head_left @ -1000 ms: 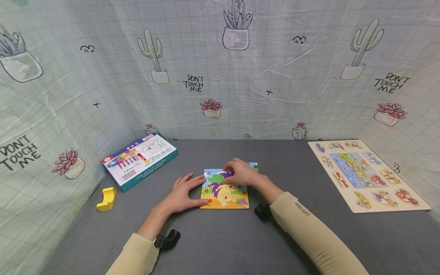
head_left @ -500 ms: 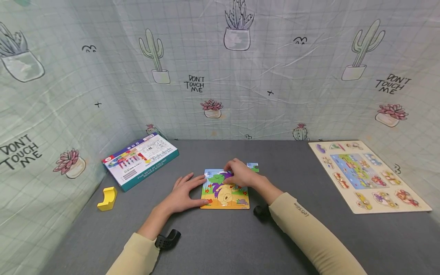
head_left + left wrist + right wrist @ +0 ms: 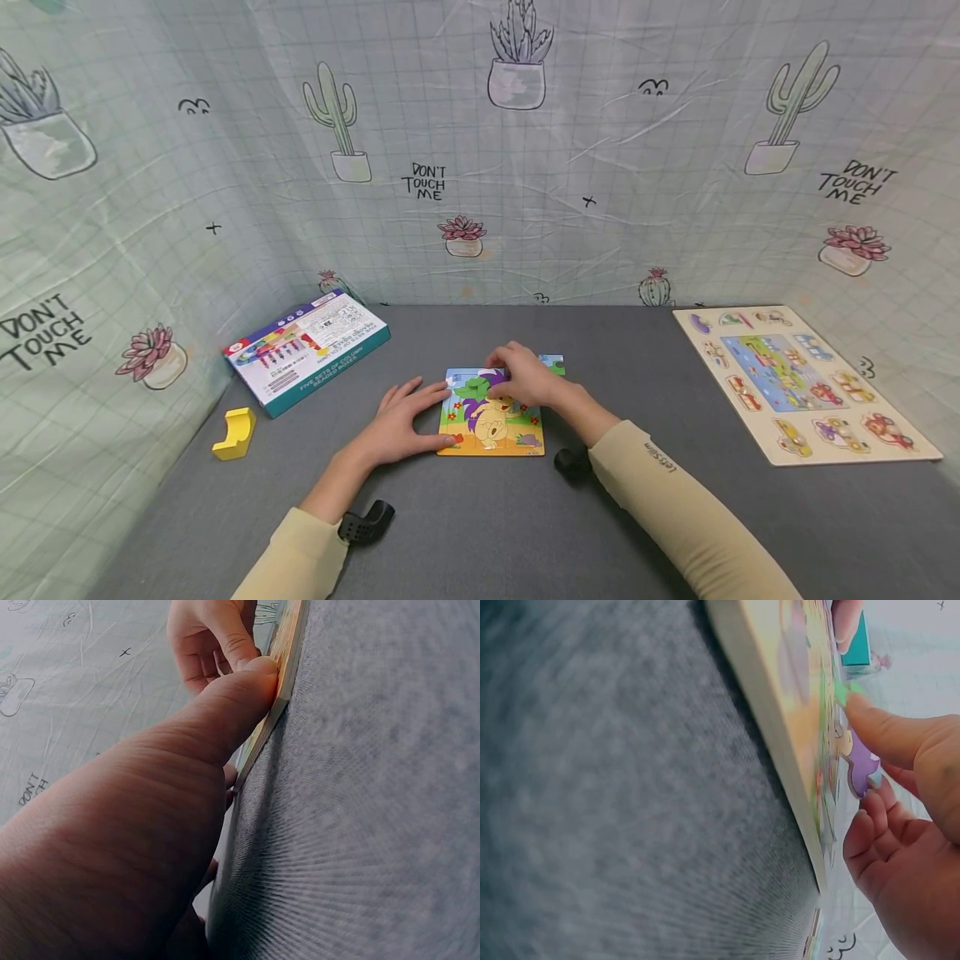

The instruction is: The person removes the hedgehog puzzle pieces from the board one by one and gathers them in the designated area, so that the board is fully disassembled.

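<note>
Head view showed the grey table (image 3: 450, 533) bearing the puzzle board (image 3: 495, 452), which lay flat between the two hands. The left hand (image 3: 401, 423) was spread wide, its thumb on the near left corner and its fingertips at the left edge farther up; light, even pressure there was judged sufficient to prevent sliding. The right hand (image 3: 528, 379) was narrowed to a pinch, holding a purple puzzle piece (image 3: 862, 769) over the far part of the board. Right wrist view showed that piece tilted, standing proud of the surface; whether it was being seated or lifted could not be told. Either operation called for levelling the piece, aligning its outline with its neighbours and avoiding force on a skewed tab. One blue-and-green loose piece (image 3: 553, 364) lay near the far right corner.
</note>
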The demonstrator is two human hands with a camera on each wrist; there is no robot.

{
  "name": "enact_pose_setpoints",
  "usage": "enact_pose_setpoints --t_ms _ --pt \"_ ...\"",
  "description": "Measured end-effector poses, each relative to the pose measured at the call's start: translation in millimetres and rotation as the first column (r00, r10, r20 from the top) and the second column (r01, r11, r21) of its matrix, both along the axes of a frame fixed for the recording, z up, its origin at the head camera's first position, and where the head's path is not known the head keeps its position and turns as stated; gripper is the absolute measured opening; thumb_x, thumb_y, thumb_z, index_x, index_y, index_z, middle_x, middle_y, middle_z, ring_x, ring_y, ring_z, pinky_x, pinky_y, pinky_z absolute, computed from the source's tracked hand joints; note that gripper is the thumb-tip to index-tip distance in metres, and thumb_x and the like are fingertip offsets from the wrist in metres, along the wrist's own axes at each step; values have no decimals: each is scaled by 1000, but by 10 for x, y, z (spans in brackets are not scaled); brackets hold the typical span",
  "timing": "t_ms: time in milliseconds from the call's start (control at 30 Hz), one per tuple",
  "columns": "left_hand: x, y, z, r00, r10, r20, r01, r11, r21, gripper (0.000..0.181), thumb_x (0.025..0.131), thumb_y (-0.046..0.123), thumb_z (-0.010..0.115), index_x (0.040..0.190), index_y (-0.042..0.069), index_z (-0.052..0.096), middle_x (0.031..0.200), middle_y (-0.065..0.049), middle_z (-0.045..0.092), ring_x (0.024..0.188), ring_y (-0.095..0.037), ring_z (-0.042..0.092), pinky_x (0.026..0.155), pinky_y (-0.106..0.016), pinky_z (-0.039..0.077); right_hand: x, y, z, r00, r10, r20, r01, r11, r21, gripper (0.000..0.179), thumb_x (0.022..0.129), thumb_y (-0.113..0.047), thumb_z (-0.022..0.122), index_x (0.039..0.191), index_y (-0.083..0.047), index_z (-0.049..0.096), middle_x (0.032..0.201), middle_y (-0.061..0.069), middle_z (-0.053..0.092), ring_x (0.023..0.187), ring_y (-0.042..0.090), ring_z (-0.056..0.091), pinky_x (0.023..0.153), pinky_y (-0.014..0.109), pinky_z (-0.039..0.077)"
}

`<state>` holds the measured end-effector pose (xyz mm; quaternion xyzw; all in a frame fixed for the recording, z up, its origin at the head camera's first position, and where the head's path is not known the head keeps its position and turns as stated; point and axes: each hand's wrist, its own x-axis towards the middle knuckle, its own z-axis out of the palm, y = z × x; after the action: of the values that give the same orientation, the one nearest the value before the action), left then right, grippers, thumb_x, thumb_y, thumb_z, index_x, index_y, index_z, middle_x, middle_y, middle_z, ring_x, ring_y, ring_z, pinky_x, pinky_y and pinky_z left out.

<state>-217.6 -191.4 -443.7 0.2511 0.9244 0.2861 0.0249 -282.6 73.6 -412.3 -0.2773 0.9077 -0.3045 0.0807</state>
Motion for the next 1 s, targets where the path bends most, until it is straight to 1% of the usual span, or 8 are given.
enact_pose_setpoints --t_ms 67,167,367,633,800,867,1000 --pt "0 -1 -1 1000 0 -1 0 1000 0 77 84 55 77 147 14 56 155 -2 45 149 -39 20 115 -65 5 -3 8 8 1000 1 -5 -1 1000 -14 31 94 -17 75 120 -5 64 115 9 55 106 23 54 96 42 48" --pt "-1 2 5 1000 -1 -2 1 1000 1 77 84 55 77 147 14 56 155 -2 45 149 -39 20 115 -65 5 -5 18 16 1000 1 -4 -1 999 -38 25 94 -14 74 117 -6 64 111 6 58 102 22 55 93 41 49" --pt "-4 0 7 1000 -3 -5 3 1000 5 77 84 55 77 146 14 56 155 -1 45 149 -38 20 115 -65 5 2 25 9 1000 3 28 0 997 -84 21 96 -11 71 115 -9 62 108 3 64 92 18 56 85 35 51" --pt "-3 -1 -7 1000 0 -9 0 1000 1 78 84 56 77 146 15 56 155 -1 46 149 -38 20 115 -65 6 20 30 15 999 16 30 -13 996 -83 18 99 -11 67 115 -11 59 108 4 67 84 17 56 76 32 48" --pt "-1 -1 -14 1000 2 -12 -2 1000 1 77 84 56 77 146 15 56 155 0 46 149 -39 21 115 -65 6 35 29 26 999 20 32 -17 996 -90 17 100 -11 66 115 -11 58 108 4 68 82 17 57 75 33 47" --pt "-2 -4 -22 1000 3 -14 -3 1000 -1 77 84 56 77 146 15 57 154 0 46 149 -39 21 115 -65 7 35 27 26 999 20 31 -17 996 -92 16 100 -10 65 114 -11 58 106 4 68 80 17 57 73 32 47" --pt "0 -2 -16 1000 3 -11 -3 1000 1 77 84 55 77 146 15 56 154 0 46 149 -39 21 115 -65 6 25 26 21 999 16 36 -12 996 -93 14 101 -10 64 113 -12 58 96 1 68 73 17 55 69 32 45"
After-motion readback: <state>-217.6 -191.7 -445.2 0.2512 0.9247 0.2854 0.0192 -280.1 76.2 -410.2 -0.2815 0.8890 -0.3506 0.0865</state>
